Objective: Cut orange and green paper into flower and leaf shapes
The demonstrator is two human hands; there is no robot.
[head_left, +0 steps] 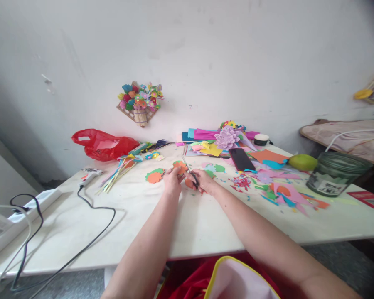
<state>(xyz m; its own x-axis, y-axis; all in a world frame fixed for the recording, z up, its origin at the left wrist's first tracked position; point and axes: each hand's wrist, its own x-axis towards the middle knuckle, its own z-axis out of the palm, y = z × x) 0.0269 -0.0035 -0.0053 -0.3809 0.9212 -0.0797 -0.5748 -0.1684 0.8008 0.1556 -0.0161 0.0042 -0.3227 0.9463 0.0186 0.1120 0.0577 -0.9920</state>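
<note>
In the middle of the white table, my left hand [172, 179] pinches an orange scalloped flower cutout [180, 166]. My right hand [202, 181] is closed round the dark handles of a pair of scissors [193, 178]. The blades point up and away, beside the cutout's right edge; whether they touch it I cannot tell. Left of my left hand lie orange and green flower cutouts [155, 176], overlapping. More green and blue cutouts [214, 168] lie just beyond my right hand. Small orange scraps are under and beside my right hand.
A glue gun [89, 176] with a trailing cord and a white power strip [34, 209] are on the left. A red plastic bag [104, 144] sits at the back. On the right are a phone [241, 159], foam scraps [286, 195] and a green glass jar [336, 174].
</note>
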